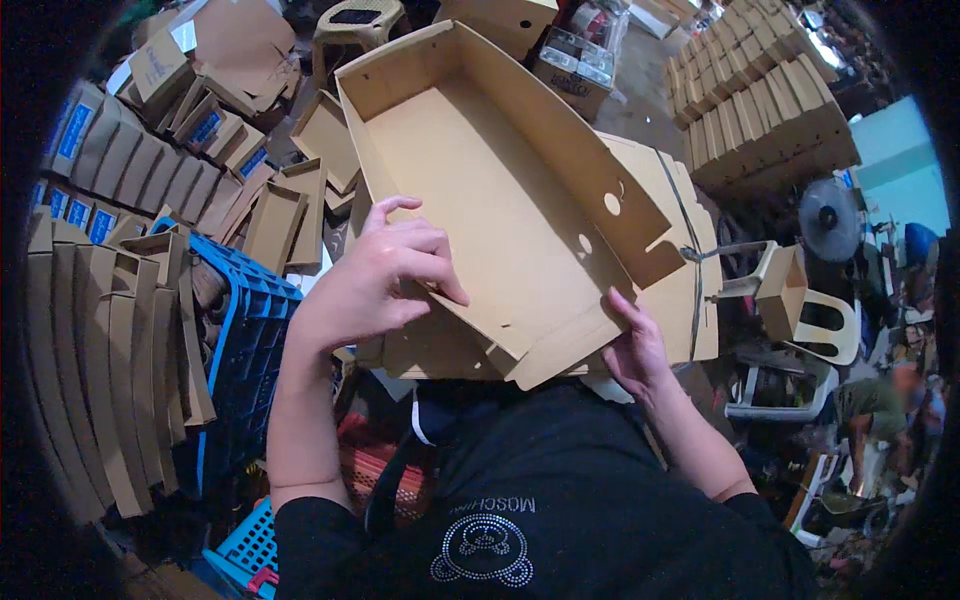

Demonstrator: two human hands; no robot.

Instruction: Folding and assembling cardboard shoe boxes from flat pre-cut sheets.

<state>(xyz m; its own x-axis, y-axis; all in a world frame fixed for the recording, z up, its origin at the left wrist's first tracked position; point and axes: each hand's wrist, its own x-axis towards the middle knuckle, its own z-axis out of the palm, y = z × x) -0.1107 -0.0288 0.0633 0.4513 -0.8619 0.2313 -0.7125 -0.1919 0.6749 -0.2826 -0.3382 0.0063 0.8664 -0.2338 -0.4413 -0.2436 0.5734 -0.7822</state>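
From the head camera I see a half-folded cardboard box (500, 200) held up in front of the chest, above the lap. It is a shallow brown tray, open side facing me. Its long axis runs from the near edge at the hands up and slightly left, away from the body, so the far end wall points toward the upper left of the view.

My left hand (375, 280) rests over the near left wall of the box. The fingers (425, 265) are curled and spread loosely, their tips pressing onto the cardboard at the inner edge; the thumb side I cannot make out. My right hand (635, 350) is under the near right corner, fingers closed around the folded flap there, with the thumb lying up along the edge.

The right wall of the box has cut-out holes and a notch. Under it lies a bundle of flat cardboard sheets (690, 280) tied with a strap. A blue plastic crate (245, 340) stands to the left, ringed by rows of folded cardboard pieces (110, 370). Stacked boxes (765, 100) fill the upper right, beside a white plastic chair (800, 340).
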